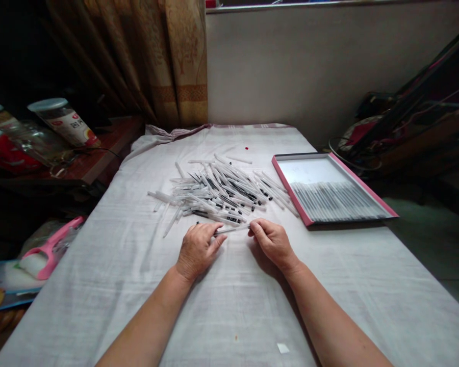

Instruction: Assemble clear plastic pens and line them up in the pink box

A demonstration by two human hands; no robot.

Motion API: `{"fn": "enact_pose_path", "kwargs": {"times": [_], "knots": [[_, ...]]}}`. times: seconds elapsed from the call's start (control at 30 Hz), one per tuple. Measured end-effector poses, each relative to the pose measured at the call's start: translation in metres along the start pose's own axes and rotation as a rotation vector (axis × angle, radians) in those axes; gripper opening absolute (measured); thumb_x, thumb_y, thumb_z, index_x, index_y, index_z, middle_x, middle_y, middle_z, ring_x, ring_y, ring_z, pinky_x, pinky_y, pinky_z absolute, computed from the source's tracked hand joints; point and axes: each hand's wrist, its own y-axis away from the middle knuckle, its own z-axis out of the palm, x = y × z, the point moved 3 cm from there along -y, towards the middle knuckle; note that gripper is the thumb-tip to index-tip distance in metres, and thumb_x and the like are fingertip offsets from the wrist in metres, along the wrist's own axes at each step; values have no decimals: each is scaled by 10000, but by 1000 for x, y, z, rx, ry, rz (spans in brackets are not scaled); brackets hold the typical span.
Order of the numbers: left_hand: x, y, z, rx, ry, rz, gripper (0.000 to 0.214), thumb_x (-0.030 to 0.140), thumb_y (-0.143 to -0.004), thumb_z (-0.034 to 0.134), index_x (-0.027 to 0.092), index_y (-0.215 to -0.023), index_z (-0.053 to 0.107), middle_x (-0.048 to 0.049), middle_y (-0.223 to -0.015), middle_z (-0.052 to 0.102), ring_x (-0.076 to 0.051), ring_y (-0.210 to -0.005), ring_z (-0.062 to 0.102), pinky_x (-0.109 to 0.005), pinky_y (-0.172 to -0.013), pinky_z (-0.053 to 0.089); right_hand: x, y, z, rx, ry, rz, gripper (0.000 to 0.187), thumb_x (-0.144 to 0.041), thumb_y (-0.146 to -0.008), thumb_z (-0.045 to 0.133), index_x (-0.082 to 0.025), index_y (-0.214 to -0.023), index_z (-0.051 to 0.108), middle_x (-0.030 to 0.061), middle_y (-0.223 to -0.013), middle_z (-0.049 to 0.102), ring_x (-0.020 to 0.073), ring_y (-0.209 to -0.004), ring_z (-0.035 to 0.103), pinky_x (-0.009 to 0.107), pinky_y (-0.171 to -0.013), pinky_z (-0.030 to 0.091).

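A slim pen (235, 229) with a clear barrel spans the gap between my two hands, just above the cloth. The thumb and fingers of my left hand (201, 248) are closed on its darker left end. At the other end, my right hand (272, 243) pinches the pen between thumb and fingertips, which hide the tip. Right beyond my hands spreads a loose pile of pen parts (218, 188), with clear tubes, dark refills and small black pieces lying crosswise. To the right, a pink-edged box (302, 204) holds a row of similar pens (336, 200) side by side.
A white cloth (229, 306) covers the table, with a small red piece (247, 148) far back and a white scrap (283, 348) near me. Pink-handled scissors (48, 250) lie beyond the left edge. Jars (67, 122) stand on a side table, and a curtain (183, 61) hangs behind.
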Motion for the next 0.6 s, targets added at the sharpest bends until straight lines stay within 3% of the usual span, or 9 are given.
{"fn": "enact_pose_path", "kwargs": {"times": [0.13, 0.4, 0.5, 0.6], "knots": [[-3, -1, -4, -8, -28, -20, 312, 369, -977, 452, 191, -871, 686, -65, -809, 731, -201, -756, 658, -330, -715, 492, 4, 0, -1, 47, -102, 61, 389, -450, -924, 486, -195, -657, 609, 20, -611, 648, 129, -522, 571, 228, -530, 454], [-5, -1, -4, 90, 95, -50, 224, 374, -944, 530, 196, -903, 660, -56, -818, 704, -198, -779, 640, -323, -728, 493, 4, -2, 3, 15, -158, 109, 424, -500, -912, 489, -190, -647, 606, 29, -603, 646, 127, -509, 562, 231, -502, 457], [-6, -1, -3, 76, 109, -60, 207, 361, -937, 545, 193, -895, 656, -48, -805, 698, -195, -763, 633, -317, -713, 490, 6, -1, 5, -5, -186, 114, 327, -449, -917, 488, -172, -919, 662, 31, -704, 682, 122, -517, 581, 237, -521, 478], [-4, 0, 0, 42, 120, -38, 179, 347, -931, 560, 199, -902, 656, -35, -796, 697, -183, -741, 629, -303, -698, 484, 4, 0, 7, -32, -133, 54, 367, -383, -870, 574, -182, -1174, 622, 56, -885, 710, 140, -634, 638, 246, -564, 502]]}}
